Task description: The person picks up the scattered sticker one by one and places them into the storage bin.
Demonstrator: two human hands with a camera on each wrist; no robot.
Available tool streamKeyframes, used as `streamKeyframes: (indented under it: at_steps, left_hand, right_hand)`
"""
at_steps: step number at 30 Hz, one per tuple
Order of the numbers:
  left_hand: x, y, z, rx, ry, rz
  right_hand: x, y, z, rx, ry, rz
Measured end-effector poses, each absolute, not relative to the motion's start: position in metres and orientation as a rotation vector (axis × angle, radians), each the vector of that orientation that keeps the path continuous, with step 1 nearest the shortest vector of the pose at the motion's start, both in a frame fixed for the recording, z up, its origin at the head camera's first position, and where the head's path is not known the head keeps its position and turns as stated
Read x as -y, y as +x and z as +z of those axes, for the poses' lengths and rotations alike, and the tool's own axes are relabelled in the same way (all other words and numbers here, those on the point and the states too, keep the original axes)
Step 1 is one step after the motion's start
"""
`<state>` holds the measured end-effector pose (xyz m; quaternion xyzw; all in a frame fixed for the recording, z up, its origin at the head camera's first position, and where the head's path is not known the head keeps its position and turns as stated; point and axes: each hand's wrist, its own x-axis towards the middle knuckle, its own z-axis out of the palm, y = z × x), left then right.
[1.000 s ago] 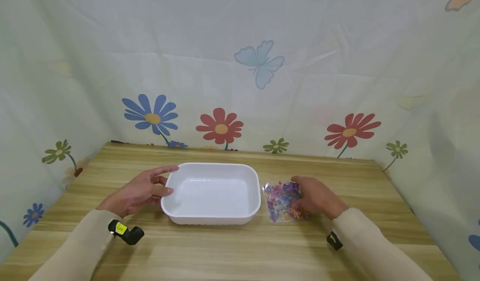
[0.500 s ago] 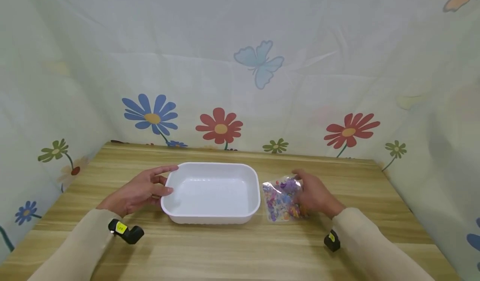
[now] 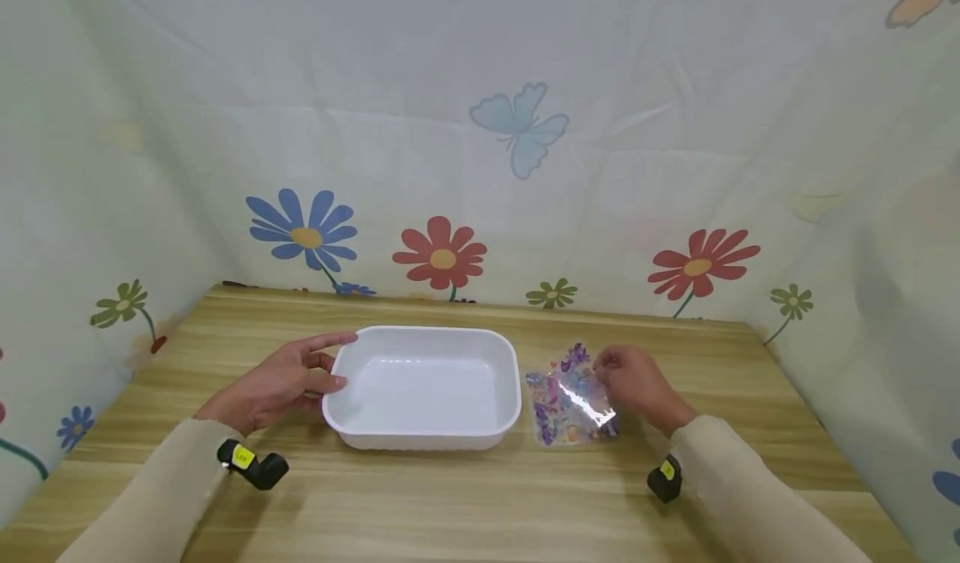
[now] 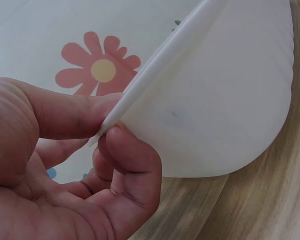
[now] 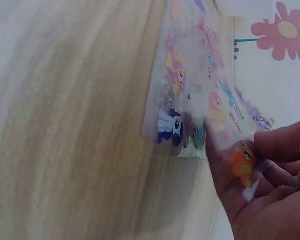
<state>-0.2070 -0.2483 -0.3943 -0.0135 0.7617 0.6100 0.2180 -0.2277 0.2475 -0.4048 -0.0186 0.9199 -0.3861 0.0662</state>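
A white rectangular plastic basin stands upright on the table. My left hand pinches its left rim between thumb and curled fingers, as the left wrist view shows close up. Right of the basin is clear plastic sticker sheeting printed with small colourful cartoon ponies. My right hand pinches its right edge between thumb and fingers. That side is raised and bent, catching a bright glare, while the left part lies low at the tabletop. In the right wrist view an orange pony sticker shows in front of the fingers.
The wood-grain table reaches back to a pale curtain printed with flowers and a butterfly, which also closes off both sides. Each wrist wears a black camera, the left one close over the tabletop.
My right hand has closed its fingers on the sticker sheeting's right edge and raised it, so the sheeting now bends and shines. The left hand and the basin have stayed put.
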Motion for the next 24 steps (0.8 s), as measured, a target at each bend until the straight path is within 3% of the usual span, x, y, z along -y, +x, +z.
streamKeyframes:
  at_steps: [24]
  left_hand:
    - [0.247, -0.208, -0.393, -2.147, -0.052, 1.651]
  right_hand:
    - [-0.26, -0.23, -0.386, -2.618, 0.022, -1.253]
